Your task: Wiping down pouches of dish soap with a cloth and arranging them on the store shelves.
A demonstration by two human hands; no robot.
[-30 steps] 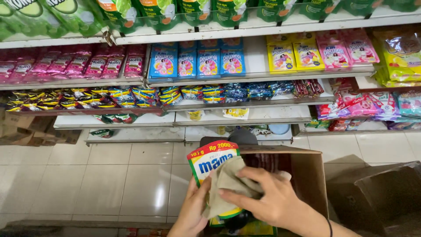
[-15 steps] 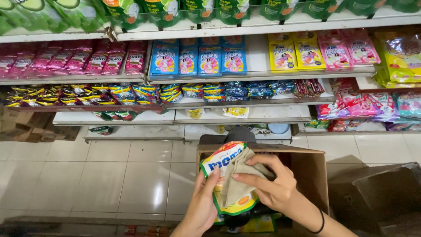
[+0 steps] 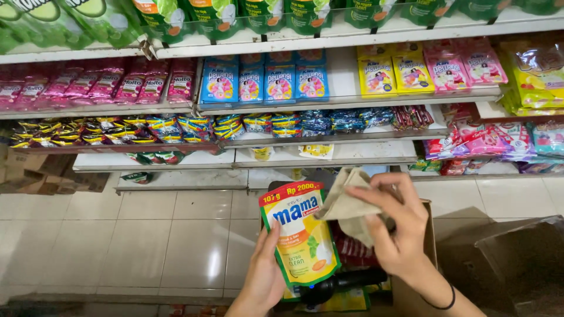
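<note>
My left hand (image 3: 264,276) holds a yellow and green refill pouch (image 3: 301,238) upright by its lower left edge, over an open cardboard box (image 3: 424,246). My right hand (image 3: 396,229) grips a crumpled beige cloth (image 3: 348,205) just to the right of the pouch's top, touching its upper right corner. A black band circles my right wrist. More packets lie inside the box under the pouch, partly hidden.
Shop shelves (image 3: 329,152) ahead carry rows of pink, blue, yellow and green sachets and pouches. The lowest white shelves hold few items. A white tiled floor (image 3: 147,235) spreads to the left. Brown cardboard boxes (image 3: 35,173) sit at far left and another box (image 3: 517,264) at right.
The cloth has come off the pouch's front and moved up to the right with my right hand. The pouch now faces me fully, held lower by my left hand.
</note>
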